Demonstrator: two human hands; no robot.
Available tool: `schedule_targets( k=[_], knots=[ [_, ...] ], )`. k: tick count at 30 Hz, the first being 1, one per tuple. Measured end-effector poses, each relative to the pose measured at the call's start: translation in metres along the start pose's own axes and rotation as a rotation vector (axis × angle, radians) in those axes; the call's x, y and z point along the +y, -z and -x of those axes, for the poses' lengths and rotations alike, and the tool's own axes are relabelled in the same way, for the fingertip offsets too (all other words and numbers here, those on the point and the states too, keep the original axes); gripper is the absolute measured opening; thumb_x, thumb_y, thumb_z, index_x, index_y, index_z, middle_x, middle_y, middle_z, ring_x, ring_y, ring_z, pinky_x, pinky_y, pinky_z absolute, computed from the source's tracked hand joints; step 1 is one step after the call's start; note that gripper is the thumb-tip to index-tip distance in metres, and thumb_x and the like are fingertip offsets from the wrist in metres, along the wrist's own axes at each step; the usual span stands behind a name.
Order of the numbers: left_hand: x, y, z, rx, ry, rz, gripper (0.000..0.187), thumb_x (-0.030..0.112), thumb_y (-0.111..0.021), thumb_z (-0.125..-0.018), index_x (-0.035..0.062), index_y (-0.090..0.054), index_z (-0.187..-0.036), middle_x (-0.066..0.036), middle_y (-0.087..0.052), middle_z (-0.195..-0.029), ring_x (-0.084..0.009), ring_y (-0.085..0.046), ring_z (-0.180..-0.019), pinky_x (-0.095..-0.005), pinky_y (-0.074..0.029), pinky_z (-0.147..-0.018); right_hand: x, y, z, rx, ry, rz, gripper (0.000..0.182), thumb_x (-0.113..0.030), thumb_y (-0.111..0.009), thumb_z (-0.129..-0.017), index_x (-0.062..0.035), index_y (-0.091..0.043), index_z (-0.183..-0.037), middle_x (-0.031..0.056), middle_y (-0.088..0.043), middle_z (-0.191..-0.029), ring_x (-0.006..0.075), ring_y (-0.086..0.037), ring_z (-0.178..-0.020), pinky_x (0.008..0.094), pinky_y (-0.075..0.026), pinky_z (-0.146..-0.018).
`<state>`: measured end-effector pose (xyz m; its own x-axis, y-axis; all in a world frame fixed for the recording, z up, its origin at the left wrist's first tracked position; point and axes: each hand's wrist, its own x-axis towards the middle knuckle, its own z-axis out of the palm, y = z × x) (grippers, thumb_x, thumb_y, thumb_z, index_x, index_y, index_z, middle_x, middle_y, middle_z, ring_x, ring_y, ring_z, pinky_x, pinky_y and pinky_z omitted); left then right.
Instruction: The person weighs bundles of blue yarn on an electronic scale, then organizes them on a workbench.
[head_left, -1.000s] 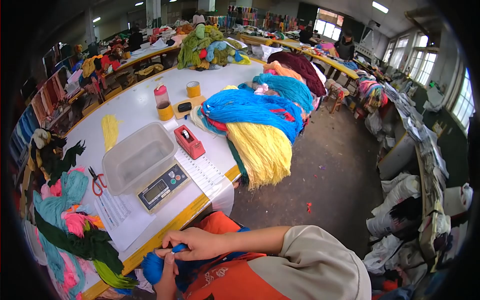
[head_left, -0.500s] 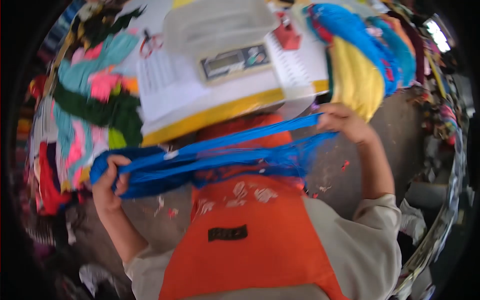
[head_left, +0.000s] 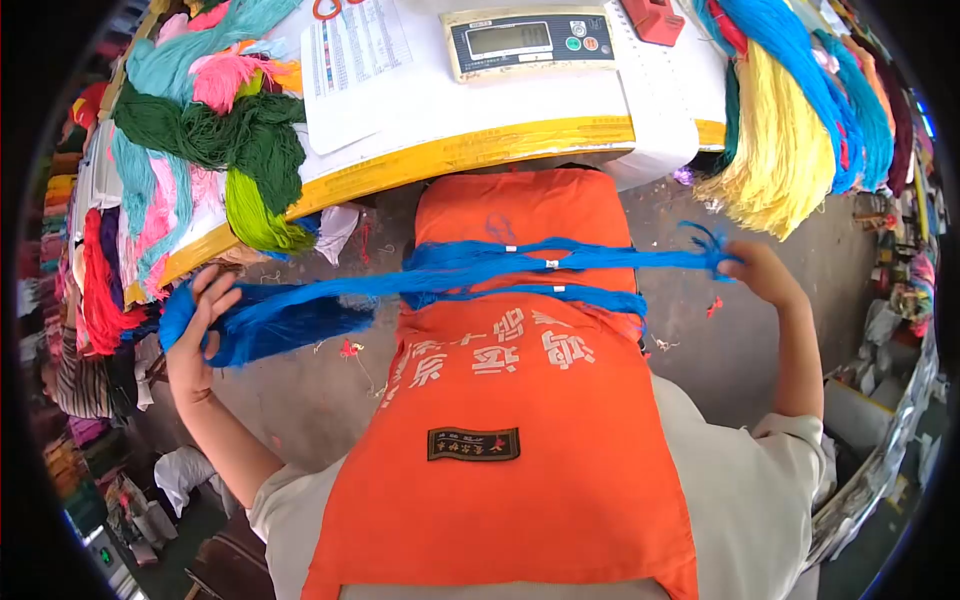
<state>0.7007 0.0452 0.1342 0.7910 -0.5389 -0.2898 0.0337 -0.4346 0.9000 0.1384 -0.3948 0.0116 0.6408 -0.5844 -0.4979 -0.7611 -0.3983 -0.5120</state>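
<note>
Blue yarn (head_left: 350,285) stretches sideways across the lap of an orange apron (head_left: 500,400). My left hand (head_left: 194,345) holds its bunched left end, a thick loop around the palm with the fingers partly spread. At the other side, my right hand (head_left: 768,275) pinches the loose tip of one blue strand bundle, and frayed ends stick up beside the fingers. Several blue bundles lie across the apron, with small white bands (head_left: 552,264) around them. The inside of my left palm is partly hidden by yarn.
Ahead is a white table with a yellow-taped edge (head_left: 470,150). On it are a digital scale (head_left: 528,42), a printed sheet (head_left: 360,60) and a red block-like object (head_left: 655,18). Green yarn (head_left: 220,130) hangs at the left, yellow yarn (head_left: 775,140) at the right. Thread scraps litter the floor.
My right hand has moved outward and slightly down, drawing one bundle out straight. The other bundles now rest on the apron. The view has tilted, so the table sits higher.
</note>
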Motion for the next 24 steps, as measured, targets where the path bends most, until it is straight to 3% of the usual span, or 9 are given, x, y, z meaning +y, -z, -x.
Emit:
schedule_targets(
  k=[3, 5, 7, 9, 10, 12, 17, 21, 24],
  knots=[
    [-0.016, 0.002, -0.016, 0.033, -0.091, -0.016, 0.033, 0.018, -0.061, -0.096, -0.0017, -0.061, -0.123, -0.008, -0.072, -0.099, -0.0047, -0.057, -0.062, -0.0158, -0.027, -0.044, -0.026, -0.015, -0.003, 0.147, 0.172, 0.871, 0.01, -0.009, -0.067, -0.082, -0.008, -0.07, -0.091, 0.0134, -0.065, -0.093, 0.0334, -0.064, -0.088, 0.0395, -0.048, -0.078],
    [-0.004, -0.02, -0.013, -0.014, -0.339, 0.056, 0.034, 0.021, -0.061, -0.096, -0.0033, -0.061, -0.119, -0.006, -0.069, -0.085, -0.0031, -0.044, -0.052, -0.0182, -0.025, -0.042, -0.098, -0.002, -0.026, 0.175, 0.431, 0.488, 0.01, 0.0, -0.063, -0.079, -0.0058, -0.066, -0.086, 0.0121, -0.062, -0.092, 0.0348, -0.061, -0.083, 0.0391, -0.048, -0.074],
    [0.008, -0.055, -0.012, -0.162, -0.524, 0.256, 0.074, 0.047, -0.072, -0.083, -0.0053, -0.052, -0.131, -0.012, -0.068, -0.109, -0.0044, -0.045, -0.057, -0.0189, -0.03, -0.049, -0.189, -0.003, -0.032, 0.206, 0.589, 0.182, 0.015, 0.007, -0.061, -0.078, -0.004, -0.062, -0.088, 0.0117, -0.061, -0.094, 0.0339, -0.062, -0.085, 0.0377, -0.05, -0.073],
    [0.054, -0.105, -0.001, -0.46, -0.574, 0.431, 0.094, 0.049, -0.079, -0.075, -0.0044, -0.04, -0.143, -0.019, -0.052, -0.141, -0.0183, -0.059, -0.107, -0.0281, -0.047, -0.087, -0.257, -0.019, -0.039, 0.312, 0.868, -0.136, 0.027, 0.008, -0.064, -0.079, -0.0043, -0.06, -0.103, 0.0121, -0.062, -0.102, 0.0295, -0.064, -0.093, 0.0322, -0.053, -0.077],
    [0.079, -0.124, 0.009, -0.394, -0.487, 0.299, 0.116, 0.062, -0.084, -0.062, -0.0043, -0.038, -0.144, -0.019, -0.046, -0.146, -0.0257, -0.046, -0.134, -0.036, -0.039, -0.105, -0.286, -0.025, -0.042, 0.273, 0.909, -0.288, 0.029, 0.007, -0.067, -0.081, -0.0041, -0.061, -0.108, 0.0101, -0.06, -0.109, 0.0223, -0.065, -0.089, 0.0292, -0.054, -0.073],
    [0.082, -0.144, -0.007, -0.655, -0.783, 0.37, 0.132, 0.066, -0.084, -0.049, -0.0057, -0.033, -0.148, -0.017, -0.038, -0.154, -0.0266, -0.037, -0.141, -0.0401, -0.033, -0.111, -0.337, -0.032, -0.038, 0.153, 0.893, -0.537, 0.031, 0.003, -0.07, -0.083, -0.004, -0.062, -0.112, 0.006, -0.058, -0.109, 0.0114, -0.061, -0.081, 0.0253, -0.051, -0.067],
    [0.094, -0.158, -0.01, -0.752, -0.877, 0.233, 0.121, 0.066, -0.081, -0.058, -0.0067, -0.038, -0.145, -0.019, -0.035, -0.154, -0.0296, -0.038, -0.14, -0.0426, -0.034, -0.11, -0.381, -0.048, -0.054, -0.005, 0.959, -0.823, 0.018, -0.007, -0.073, -0.086, -0.0042, -0.065, -0.102, 0.0012, -0.055, -0.098, 0.0062, -0.048, -0.066, 0.0227, -0.04, -0.061],
    [0.085, -0.161, -0.015, -0.83, -0.546, 0.575, 0.073, 0.045, -0.083, -0.075, -0.0041, -0.056, -0.121, -0.027, -0.028, -0.156, -0.0284, -0.049, -0.131, -0.0401, -0.042, -0.104, -0.37, -0.04, -0.062, -0.014, 0.835, -0.85, 0.011, -0.009, -0.071, -0.088, -0.0044, -0.065, -0.096, -0.0011, -0.053, -0.089, 0.0043, -0.044, -0.064, 0.0219, -0.038, -0.058],
    [0.079, -0.177, -0.013, -0.76, -0.536, 0.66, 0.069, 0.031, -0.079, -0.082, -0.0054, -0.051, -0.133, -0.021, -0.045, -0.147, -0.023, -0.053, -0.124, -0.0364, -0.044, -0.101, -0.362, -0.036, -0.064, 0.06, 0.828, -0.833, 0.009, -0.007, -0.07, -0.088, -0.0043, -0.064, -0.094, -0.0016, -0.051, -0.089, 0.0024, -0.042, -0.062, 0.0207, -0.035, -0.055]
  ],
)
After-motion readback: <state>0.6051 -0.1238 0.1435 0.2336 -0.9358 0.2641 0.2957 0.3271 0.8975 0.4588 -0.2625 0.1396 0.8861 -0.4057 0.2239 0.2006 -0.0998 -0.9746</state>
